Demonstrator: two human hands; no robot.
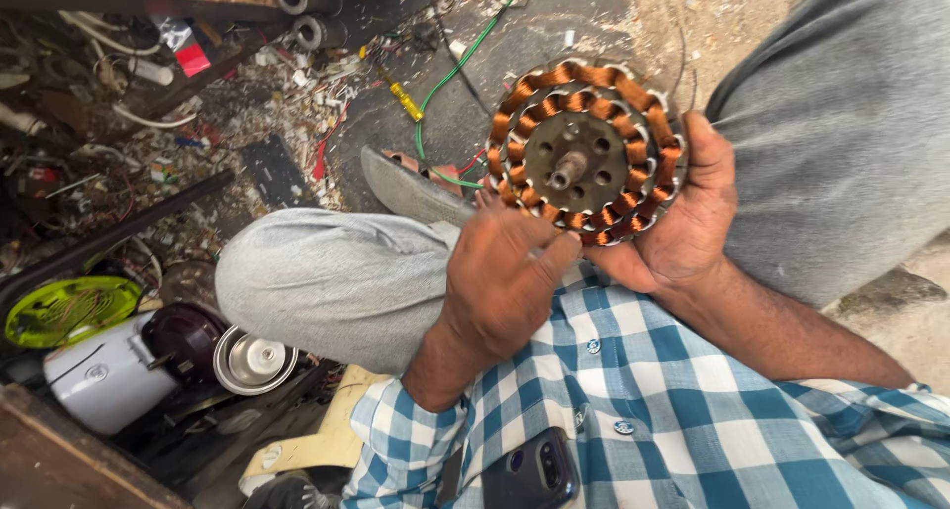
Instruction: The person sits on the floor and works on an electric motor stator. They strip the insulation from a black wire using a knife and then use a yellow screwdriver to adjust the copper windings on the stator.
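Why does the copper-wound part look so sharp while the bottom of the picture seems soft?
Head view: even daylight falls on the copper-wound stator, crisp in focus, held by the right hand with the left hand touching its rim; the phone sits close to the lens, slightly blurred; the left clutter lies in shade.

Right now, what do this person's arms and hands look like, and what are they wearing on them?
Both hands, the left hand and the right hand, are bare: no gloves, rings or watch show. The forearms are bare too, with the sleeves of a blue-and-white checked shirt rolled up toward the elbows. The shirt has small round buttons down the front.
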